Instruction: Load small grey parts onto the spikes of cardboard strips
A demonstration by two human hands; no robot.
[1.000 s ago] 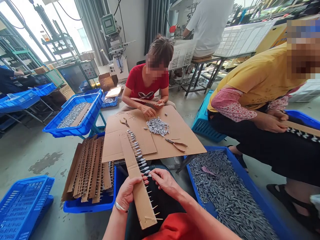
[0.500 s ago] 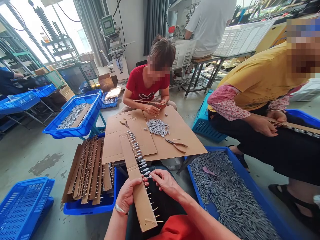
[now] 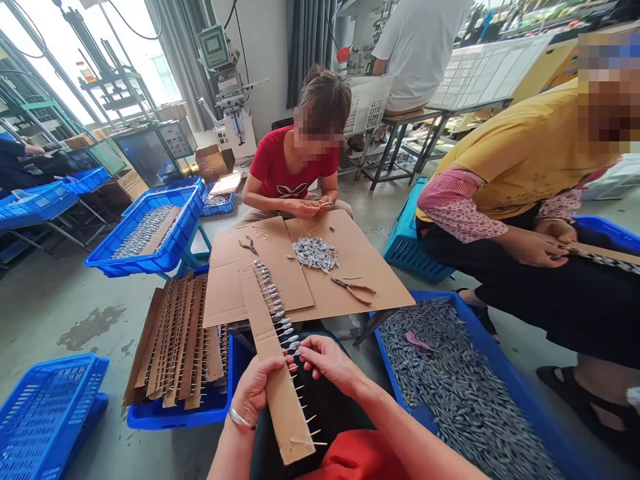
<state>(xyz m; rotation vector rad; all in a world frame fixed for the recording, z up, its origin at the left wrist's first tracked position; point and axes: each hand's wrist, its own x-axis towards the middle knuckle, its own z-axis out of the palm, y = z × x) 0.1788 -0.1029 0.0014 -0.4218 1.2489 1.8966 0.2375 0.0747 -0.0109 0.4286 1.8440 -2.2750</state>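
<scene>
A long cardboard strip [image 3: 287,417] slants from the table down to my lap, with sticks along its right edge. Small grey pieces [image 3: 274,298] sit on the upper sticks; the lower sticks are bare. My left hand [image 3: 260,382] is wrapped round the strip, thumb on top. My right hand [image 3: 327,360] pinches a small grey piece at a stick beside the left fingertips. On the cardboard-topped table [image 3: 380,280] lie a heap of grey pieces [image 3: 315,254], pliers with brown handles [image 3: 356,291] and smaller yellow-handled pliers [image 3: 249,246].
A blue crate of dark grey pieces [image 3: 450,360] stands at the right. Cardboard strips with sticks [image 3: 175,340] fill a blue crate at the left. A person in red [image 3: 295,163] sits across the table, and one in yellow [image 3: 510,147] at the right.
My right hand has shifted very slightly toward the strip. Across the table, the person's hands have drawn back from the table edge and the strip they held no longer shows.
</scene>
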